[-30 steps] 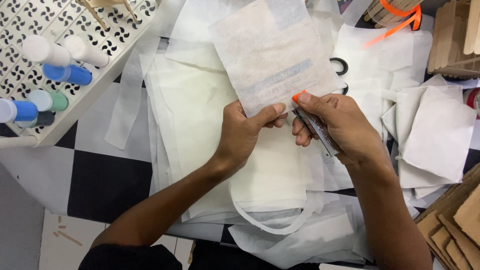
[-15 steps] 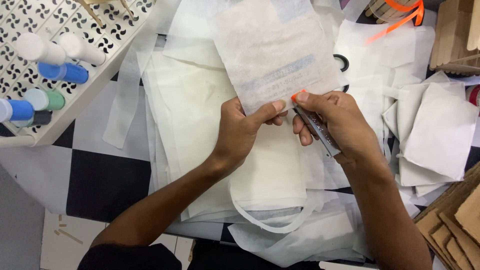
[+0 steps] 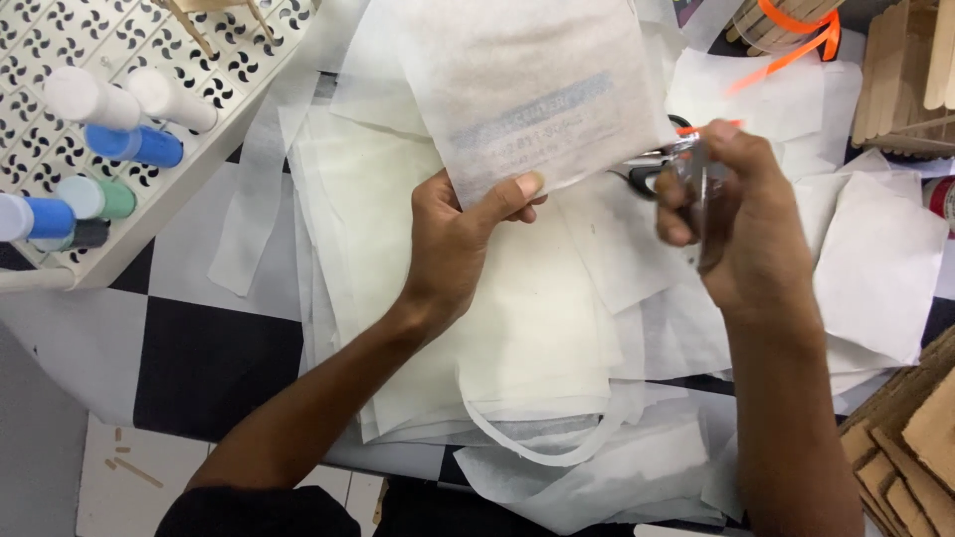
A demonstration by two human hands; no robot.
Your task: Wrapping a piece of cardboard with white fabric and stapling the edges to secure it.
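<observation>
The sheet (image 3: 537, 89) is hanging up and away from me over the pile (image 3: 497, 328), and my left hand (image 3: 453, 249) is pinching its lower edge, thumb on top, near the lower left corner. My right hand (image 3: 741, 224) is closing around the scissors (image 3: 667, 164) just beside the sheet's lower right corner, blades pointing left toward that edge, so the right hand is nearer to it.

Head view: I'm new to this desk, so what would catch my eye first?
At centre, the left hand pinches a thin white sheet by its lower edge, while the right hand holds scissors at that sheet's right edge. Under them lies a pile of white sheets on a checked floor. A white rack of paint bottles stands at the left.
</observation>
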